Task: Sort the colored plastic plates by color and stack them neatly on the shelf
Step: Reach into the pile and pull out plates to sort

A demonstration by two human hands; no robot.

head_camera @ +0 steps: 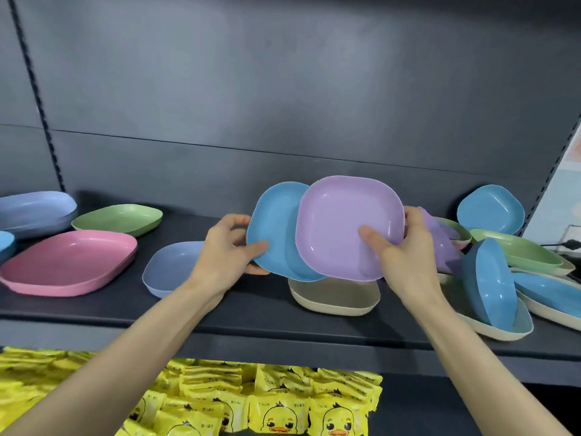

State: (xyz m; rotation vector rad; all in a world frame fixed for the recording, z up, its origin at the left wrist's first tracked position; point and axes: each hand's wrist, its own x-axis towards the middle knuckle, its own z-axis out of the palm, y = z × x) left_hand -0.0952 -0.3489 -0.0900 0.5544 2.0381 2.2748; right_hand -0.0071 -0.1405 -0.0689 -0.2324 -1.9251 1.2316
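Far left: pink stack (67, 262), green plate (118, 218) on the shelf (251, 313).
Left hand (226, 250): grips blue plate (273, 228) by its left rim, above the shelf.
Right hand (405, 250): pinches purple plate (342, 221), overlapping the blue.
Beneath: beige plate (333, 297).
Right: jumbled plate heap (490, 278), close beside.

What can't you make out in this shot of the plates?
Head view:
Beige plate: top hidden behind the held purple plate and held blue plate.
Purple item behind the right hand: motion-blurred, shape unclear.
Far-left blue plate: cut off by the frame edge.
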